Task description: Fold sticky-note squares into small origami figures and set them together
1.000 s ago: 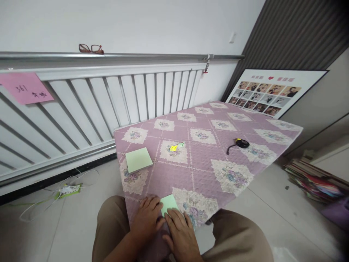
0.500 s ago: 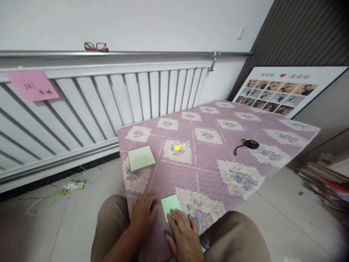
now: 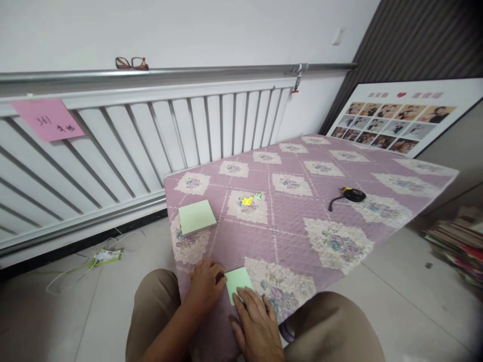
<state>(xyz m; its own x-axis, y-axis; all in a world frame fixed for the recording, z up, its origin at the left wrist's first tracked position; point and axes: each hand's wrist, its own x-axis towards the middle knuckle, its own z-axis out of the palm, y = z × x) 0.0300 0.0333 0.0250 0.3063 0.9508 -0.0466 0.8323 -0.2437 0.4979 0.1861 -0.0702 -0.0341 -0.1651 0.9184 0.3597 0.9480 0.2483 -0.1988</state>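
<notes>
A small green paper (image 3: 238, 280) lies flat near the front of the cloth-covered table. My right hand (image 3: 257, 322) rests on its lower part, fingers stretched out. At the paper's left edge, my left hand (image 3: 205, 284) has its fingers bent, thumb and fingertips beside the paper's upper left corner; whether they pinch it is too small to tell. A pad of pale green paper (image 3: 197, 217) sits at the table's left side. Further in lie a small yellow folded piece (image 3: 247, 201) and a small green folded piece (image 3: 258, 196), side by side.
A black cord-like object (image 3: 352, 194) lies on the table (image 3: 249, 236) to the right. Behind stand a white radiator (image 3: 211, 125) with a pink note (image 3: 49, 119), glasses (image 3: 132, 63) on the pipe, and a photo board (image 3: 400, 118). A power strip (image 3: 106, 257) is on the floor.
My left hand has moved slightly right, its fingertips now at the green paper's upper left corner. My right hand stays on the paper. The view has shifted a little.
</notes>
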